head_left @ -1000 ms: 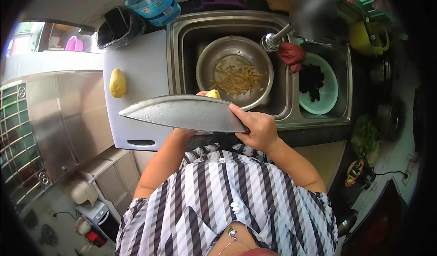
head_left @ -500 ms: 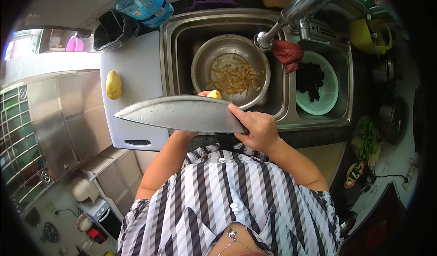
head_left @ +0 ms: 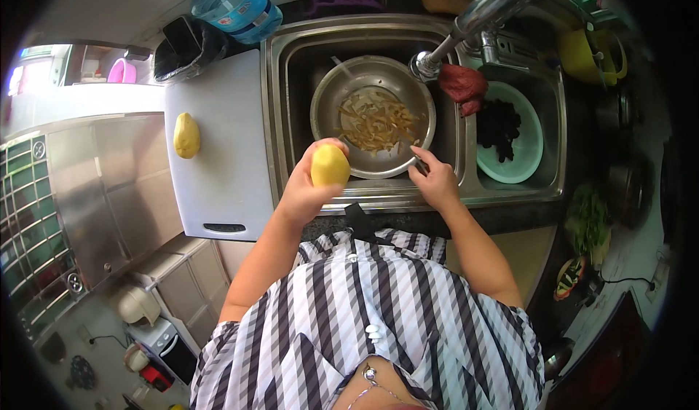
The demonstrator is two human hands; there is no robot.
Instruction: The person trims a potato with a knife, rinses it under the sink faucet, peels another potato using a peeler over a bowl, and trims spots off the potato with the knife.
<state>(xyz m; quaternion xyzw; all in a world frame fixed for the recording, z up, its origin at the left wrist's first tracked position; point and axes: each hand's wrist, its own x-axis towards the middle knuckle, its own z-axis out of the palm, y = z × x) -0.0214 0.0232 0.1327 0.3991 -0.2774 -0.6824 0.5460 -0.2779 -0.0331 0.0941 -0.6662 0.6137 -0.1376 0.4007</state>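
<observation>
My left hand [head_left: 302, 191] is closed around a peeled yellow potato [head_left: 330, 167], just over the near rim of the metal bowl [head_left: 320, 137]. My right hand [head_left: 437, 184] grips a knife [head_left: 421, 165] near the bowl's right front side. The knife is turned so that little of its blade shows. Brown and yellow peelings [head_left: 378, 122] lie in the bowl, which sits in the left sink basin. Another peeled potato [head_left: 187, 135] rests on the white cutting board [head_left: 222, 177] to the left.
A faucet [head_left: 429, 62] with a red cloth [head_left: 463, 86] beside it reaches over the sink divider. The right basin holds a pale green bowl [head_left: 535, 155] with dark pieces. A blue-labelled bottle [head_left: 237, 9] and a black-lined bin [head_left: 182, 49] stand behind the board.
The knife has turned from broadside to nearly edge-on and moved right, away from the potato. My left hand has come into view with the potato raised toward me.
</observation>
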